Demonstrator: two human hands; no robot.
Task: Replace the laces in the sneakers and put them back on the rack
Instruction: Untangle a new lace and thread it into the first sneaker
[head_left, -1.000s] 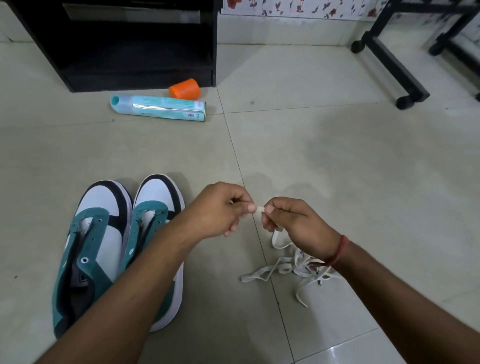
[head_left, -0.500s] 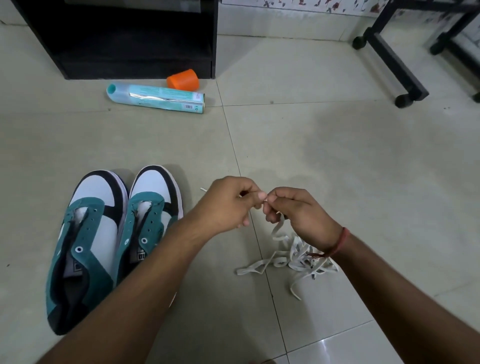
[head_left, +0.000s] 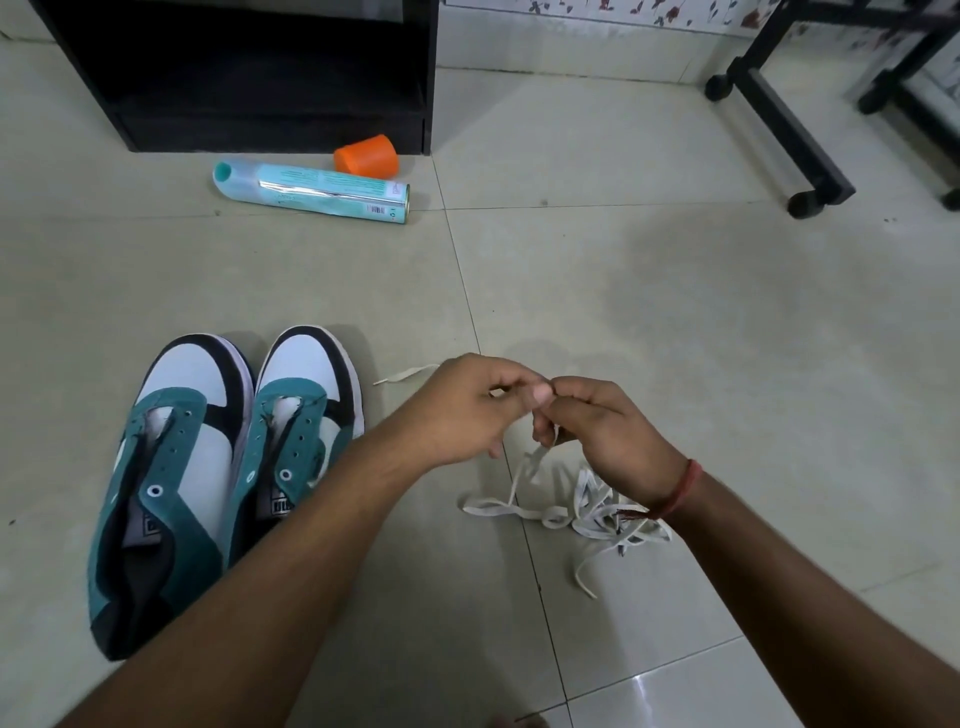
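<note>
While both hands (head_left: 470, 410) (head_left: 605, 434) pinch it, flat white lace (head_left: 524, 470), seemingly tangled, sneakers (head_left: 228, 467) unlaced

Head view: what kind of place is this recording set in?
Probably a room in a home, on the floor. Signs: pale tiled floor, a black shoe rack against a floral-patterned wall, and sneakers with loose white laces beside them.

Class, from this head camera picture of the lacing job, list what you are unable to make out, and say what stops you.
1. Head view: the lace where it is pinched, covered by the left hand and right hand.
2. The right sneaker heel, behind the left forearm.
3. The rack top, cut by the frame edge.
4. The spray can label print, too small.
</note>
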